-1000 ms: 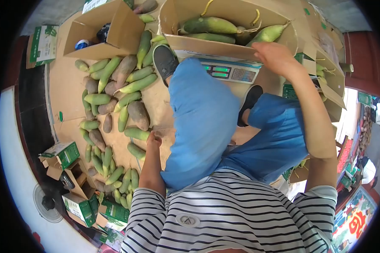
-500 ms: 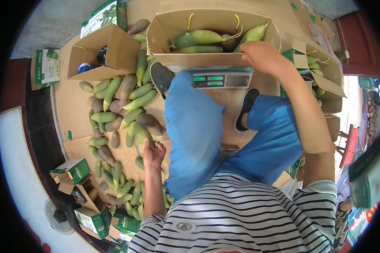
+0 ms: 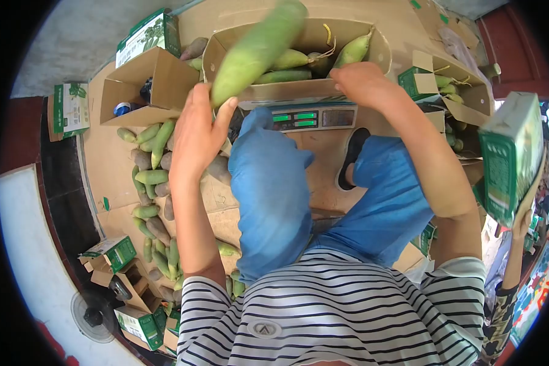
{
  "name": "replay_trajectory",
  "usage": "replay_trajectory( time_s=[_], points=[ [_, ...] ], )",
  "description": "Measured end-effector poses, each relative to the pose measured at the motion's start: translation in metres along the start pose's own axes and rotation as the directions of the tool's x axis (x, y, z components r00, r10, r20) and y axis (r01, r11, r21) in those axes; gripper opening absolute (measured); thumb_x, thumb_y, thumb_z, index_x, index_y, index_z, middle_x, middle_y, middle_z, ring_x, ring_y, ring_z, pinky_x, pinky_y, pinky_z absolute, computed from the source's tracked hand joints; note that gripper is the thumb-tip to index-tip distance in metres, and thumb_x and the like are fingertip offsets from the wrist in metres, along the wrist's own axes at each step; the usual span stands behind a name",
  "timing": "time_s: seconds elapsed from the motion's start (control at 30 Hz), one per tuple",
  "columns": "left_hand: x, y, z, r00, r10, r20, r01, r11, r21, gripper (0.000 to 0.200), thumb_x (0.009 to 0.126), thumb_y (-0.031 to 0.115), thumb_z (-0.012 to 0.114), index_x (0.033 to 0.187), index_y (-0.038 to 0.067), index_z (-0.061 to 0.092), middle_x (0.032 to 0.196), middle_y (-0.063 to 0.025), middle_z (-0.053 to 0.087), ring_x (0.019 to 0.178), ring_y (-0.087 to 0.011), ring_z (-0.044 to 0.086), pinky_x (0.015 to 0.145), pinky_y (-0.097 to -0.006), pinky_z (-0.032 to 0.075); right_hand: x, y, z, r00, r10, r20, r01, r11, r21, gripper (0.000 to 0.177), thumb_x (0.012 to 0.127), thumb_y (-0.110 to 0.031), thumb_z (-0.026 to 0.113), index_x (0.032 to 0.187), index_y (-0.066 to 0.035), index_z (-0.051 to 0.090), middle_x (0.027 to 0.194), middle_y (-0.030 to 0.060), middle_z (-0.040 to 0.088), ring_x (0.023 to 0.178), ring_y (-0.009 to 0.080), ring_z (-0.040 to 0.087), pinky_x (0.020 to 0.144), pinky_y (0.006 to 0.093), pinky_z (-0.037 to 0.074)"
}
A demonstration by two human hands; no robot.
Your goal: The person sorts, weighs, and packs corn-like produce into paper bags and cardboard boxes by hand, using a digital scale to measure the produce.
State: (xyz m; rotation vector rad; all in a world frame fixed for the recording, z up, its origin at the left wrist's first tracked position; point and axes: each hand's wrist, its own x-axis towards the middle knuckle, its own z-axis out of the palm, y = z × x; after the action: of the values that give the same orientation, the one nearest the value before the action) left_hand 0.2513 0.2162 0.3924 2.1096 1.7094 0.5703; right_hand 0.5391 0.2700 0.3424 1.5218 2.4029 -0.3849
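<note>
Upper centre of the frame: we have one long radish (image 3: 256,52) in the left hand (image 3: 198,131), tilted, its lower end at the palm and its upper end reaching the top edge of the picture. Skin green, paler and yellower toward the hand, darker toward the far tip; body thick, blunt below; outline blurred, so we cannot read finer marks. Grip: thumb on the right flank, fingers on the left, partly curled about the lower end and spread by its girth. In our view it overlaps the left part of the box (image 3: 293,91), where other radishes lie, a pale radish (image 3: 355,50) leaning at the right. The right hand (image 3: 363,84) rests at the box's near rim, fingers bent beside that pale one; whether they clasp anything we cannot tell. Below the box we note a scale (image 3: 296,119) with green-lit displays. Left of centre, loose radishes (image 3: 152,177) and brownish tubers (image 3: 158,230) lie on the floor. At right, a co-worker's hand (image 3: 521,222) supports a green carton (image 3: 512,158).
</note>
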Motion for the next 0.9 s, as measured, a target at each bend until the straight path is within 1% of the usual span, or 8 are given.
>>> replay_trajectory(
  time_s=[0.2,0.27,0.33,0.47,0.57,0.63,0.73,0.9],
  points=[
    [-0.012,0.077,-0.014,0.961,0.278,-0.02,-0.276,0.96,0.046,0.04,0.082,0.017,0.062,0.116,-0.001,0.048,0.112,-0.0209,0.053,0.102,-0.0392,0.051,0.086,-0.0422,0.042,-0.047,0.0,-0.038,0.914,-0.014,-0.406,0.085,0.984,0.156,0.021,0.087,-0.02,0.054,0.103,-0.006,0.057,0.095,0.0141,0.06,0.091,0.035,0.057,0.077,0.0431,0.046],
    [-0.024,0.107,-0.022,0.935,0.354,0.027,-0.355,0.934,0.038,0.039,0.082,0.016,0.063,0.115,0.0,0.049,0.113,-0.0196,0.053,0.102,-0.038,0.052,0.085,-0.0422,0.042,-0.094,0.011,-0.064,0.674,0.078,-0.734,0.204,0.936,0.287,0.026,0.087,-0.019,0.056,0.11,-0.007,0.058,0.106,0.0121,0.06,0.098,0.0321,0.057,0.085,0.0373,0.045],
    [-0.026,0.126,-0.027,0.909,0.41,0.071,-0.412,0.911,0.025,0.039,0.081,0.016,0.063,0.115,0.001,0.05,0.113,-0.0183,0.053,0.101,-0.0366,0.053,0.085,-0.0419,0.043,-0.162,0.042,-0.079,0.477,0.419,-0.773,-0.048,0.89,0.453,0.03,0.087,-0.017,0.058,0.116,-0.008,0.058,0.114,0.0106,0.059,0.105,0.0258,0.056,0.09,0.0323,0.042],
    [-0.02,0.149,-0.028,0.868,0.479,0.13,-0.489,0.871,0.055,0.039,0.081,0.015,0.062,0.116,0.002,0.05,0.114,-0.0178,0.054,0.1,-0.036,0.054,0.083,-0.0407,0.044,-0.312,0.223,-0.016,-0.13,0.322,-0.938,-0.613,0.717,0.331,0.039,0.084,-0.02,0.064,0.115,0.001,0.056,0.117,0.0158,0.057,0.109,0.0295,0.052,0.096,0.034,0.037],
    [-0.017,0.169,-0.021,0.827,0.538,0.164,-0.551,0.834,0.042,0.036,0.081,0.015,0.062,0.114,0.003,0.051,0.11,-0.0168,0.055,0.096,-0.0348,0.055,0.08,-0.0404,0.045,-0.405,0.344,0.117,-0.599,0.744,-0.297,-0.19,0.228,0.955,0.069,0.071,-0.043,0.075,0.12,-0.001,0.054,0.109,0.0192,0.06,0.098,0.0293,0.058,0.067,0.0334,0.049],
    [-0.009,0.174,-0.008,0.797,0.566,0.211,-0.585,0.81,0.033,0.033,0.081,0.015,0.062,0.109,0.003,0.052,0.104,-0.015,0.056,0.093,-0.0334,0.056,0.078,-0.0403,0.045,-0.397,0.318,0.127,-0.395,0.889,0.233,0.281,-0.124,0.952,0.074,0.063,-0.051,0.079,0.115,-0.004,0.055,0.101,0.0173,0.063,0.091,0.0279,0.061,0.057,0.0326,0.049],
    [0.008,0.158,0.03,0.777,0.559,0.288,-0.6,0.797,0.07,0.029,0.079,0.018,0.064,0.102,0.003,0.053,0.096,-0.0126,0.056,0.088,-0.0313,0.058,0.074,-0.0397,0.046,-0.353,0.32,0.135,0.079,0.911,0.405,0.528,-0.383,0.758,0.053,0.07,-0.043,0.077,0.105,-0.008,0.058,0.099,0.0121,0.064,0.085,0.0215,0.063,0.058,0.029,0.05],
    [0.012,0.12,0.076,0.795,0.427,0.431,-0.559,0.791,0.248,0.03,0.076,0.023,0.067,0.096,0.004,0.053,0.091,-0.0116,0.055,0.084,-0.028,0.06,0.069,-0.0382,0.047,-0.297,0.319,0.095,0.092,0.992,0.088,0.506,-0.123,0.854,0.029,0.084,-0.016,0.066,0.108,-0.004,0.056,0.104,0.0091,0.064,0.091,0.0198,0.063,0.07,0.0262,0.053]
  ],
)
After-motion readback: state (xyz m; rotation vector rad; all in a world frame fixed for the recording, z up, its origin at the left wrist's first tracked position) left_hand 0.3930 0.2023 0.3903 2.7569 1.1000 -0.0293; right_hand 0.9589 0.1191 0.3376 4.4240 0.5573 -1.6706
